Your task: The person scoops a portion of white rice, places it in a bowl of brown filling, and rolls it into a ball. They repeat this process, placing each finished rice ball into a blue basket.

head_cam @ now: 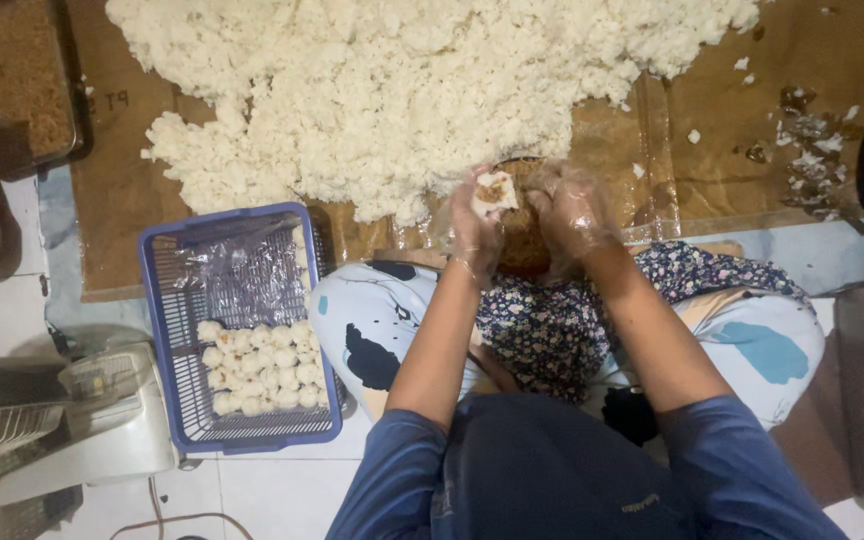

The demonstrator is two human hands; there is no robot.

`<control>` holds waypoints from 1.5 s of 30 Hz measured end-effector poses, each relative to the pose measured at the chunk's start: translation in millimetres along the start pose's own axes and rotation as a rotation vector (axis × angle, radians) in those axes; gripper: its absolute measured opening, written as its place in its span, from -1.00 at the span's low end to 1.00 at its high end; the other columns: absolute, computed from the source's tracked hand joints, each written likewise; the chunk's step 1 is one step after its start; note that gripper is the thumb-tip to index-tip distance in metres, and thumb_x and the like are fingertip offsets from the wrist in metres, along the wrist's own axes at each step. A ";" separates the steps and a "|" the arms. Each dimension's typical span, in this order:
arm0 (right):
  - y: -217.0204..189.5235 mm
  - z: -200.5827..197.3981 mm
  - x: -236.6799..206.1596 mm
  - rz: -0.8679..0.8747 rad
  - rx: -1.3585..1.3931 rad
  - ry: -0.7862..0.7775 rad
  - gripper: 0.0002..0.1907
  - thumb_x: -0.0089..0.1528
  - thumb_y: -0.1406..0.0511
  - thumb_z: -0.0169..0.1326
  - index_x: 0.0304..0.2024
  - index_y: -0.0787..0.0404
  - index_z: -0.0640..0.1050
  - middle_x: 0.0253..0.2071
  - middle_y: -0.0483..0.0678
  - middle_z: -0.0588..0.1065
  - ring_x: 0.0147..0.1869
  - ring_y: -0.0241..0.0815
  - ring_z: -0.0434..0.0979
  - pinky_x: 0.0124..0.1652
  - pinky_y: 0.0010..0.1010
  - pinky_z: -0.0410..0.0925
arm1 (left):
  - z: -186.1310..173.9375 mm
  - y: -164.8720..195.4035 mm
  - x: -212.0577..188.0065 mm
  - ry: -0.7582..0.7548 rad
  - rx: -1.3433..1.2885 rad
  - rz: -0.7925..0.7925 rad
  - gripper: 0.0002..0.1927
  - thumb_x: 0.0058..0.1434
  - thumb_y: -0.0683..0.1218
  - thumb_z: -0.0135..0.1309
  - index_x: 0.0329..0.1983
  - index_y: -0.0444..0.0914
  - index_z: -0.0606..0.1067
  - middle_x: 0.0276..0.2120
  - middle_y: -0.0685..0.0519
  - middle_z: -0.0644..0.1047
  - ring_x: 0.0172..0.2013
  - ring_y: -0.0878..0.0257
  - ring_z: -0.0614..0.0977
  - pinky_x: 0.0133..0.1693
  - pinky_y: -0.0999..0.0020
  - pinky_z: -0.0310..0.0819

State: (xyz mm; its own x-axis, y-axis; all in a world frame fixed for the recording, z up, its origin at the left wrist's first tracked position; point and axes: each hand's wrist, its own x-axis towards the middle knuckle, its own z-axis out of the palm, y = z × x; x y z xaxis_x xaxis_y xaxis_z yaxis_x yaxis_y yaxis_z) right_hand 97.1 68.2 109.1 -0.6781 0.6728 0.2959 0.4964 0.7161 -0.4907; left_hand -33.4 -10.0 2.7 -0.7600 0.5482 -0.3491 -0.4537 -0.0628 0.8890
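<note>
I see the left hand (474,225), in a thin clear glove, cupping a small rice portion (495,191) with brown filling, fingers curled round it; the right hand (570,212), also gloved, has its fingers bent just beside it over a bowl of brown filling (523,245). The portion looks soft, sticky, light and crumbly, best cradled from below. The rice heap (402,90) crowds the far side; a blue basket (167,330) of finished rice balls (264,368) sits near left.
</note>
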 end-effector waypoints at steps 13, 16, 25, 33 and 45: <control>-48.3 14.8 -6.0 -0.402 -0.011 0.160 -0.70 0.31 0.38 0.10 0.10 0.29 0.58 -0.03 0.13 0.57 0.05 -0.01 0.57 0.01 -0.16 0.49 | 16.8 13.5 0.3 -0.207 -0.271 -0.551 -0.26 0.40 0.45 -0.48 -0.01 -0.16 0.50 -0.12 -0.03 0.59 -0.07 0.12 0.61 0.06 0.19 0.50; -37.6 16.6 -2.6 -0.451 0.056 0.098 -0.70 0.32 0.36 0.09 0.11 0.26 0.57 -0.02 0.11 0.57 0.03 -0.04 0.57 -0.01 -0.20 0.49 | 24.7 29.1 -6.7 -0.283 -0.109 -0.509 -0.12 0.38 0.51 -0.48 -0.04 -0.32 0.49 -0.21 -0.16 0.58 -0.15 -0.04 0.60 -0.03 0.02 0.51; 22.4 54.9 6.9 0.303 0.562 -0.038 -0.70 0.35 0.32 0.08 0.13 0.19 0.56 -0.01 0.05 0.57 -0.03 -0.11 0.59 -0.07 -0.31 0.49 | 21.9 -2.0 1.4 -0.140 0.238 -0.385 -0.31 0.52 0.30 -0.28 0.13 -0.38 0.54 -0.28 -0.34 0.58 -0.24 -0.13 0.60 -0.13 0.01 0.50; 4.2 31.5 6.5 0.164 0.740 -0.104 -0.70 0.37 0.28 0.07 0.15 0.13 0.54 0.01 -0.01 0.58 -0.08 -0.18 0.60 -0.12 -0.40 0.49 | 23.0 6.5 11.7 -0.089 0.470 -0.158 -0.40 0.41 0.23 -0.26 0.15 -0.27 0.54 -0.08 -0.22 0.63 -0.09 -0.05 0.63 -0.11 0.14 0.52; -35.5 -19.0 13.8 -0.505 -0.003 -0.160 -0.69 0.13 0.37 0.19 -0.06 0.27 0.61 0.06 0.09 0.56 0.18 0.05 0.57 0.16 -0.22 0.42 | 9.5 -16.4 19.7 -0.102 0.752 0.067 -0.56 0.30 0.12 -0.02 0.12 -0.21 0.51 0.00 -0.03 0.59 0.01 0.07 0.59 0.04 0.19 0.47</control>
State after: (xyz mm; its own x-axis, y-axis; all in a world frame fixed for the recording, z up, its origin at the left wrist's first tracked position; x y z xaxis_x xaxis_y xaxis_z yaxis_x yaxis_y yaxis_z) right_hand 80.4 55.6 146.1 -0.9074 0.2074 0.3656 0.0881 0.9443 -0.3170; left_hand -36.6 9.8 -15.9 -0.7110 0.6402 -0.2908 0.0587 0.4662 0.8827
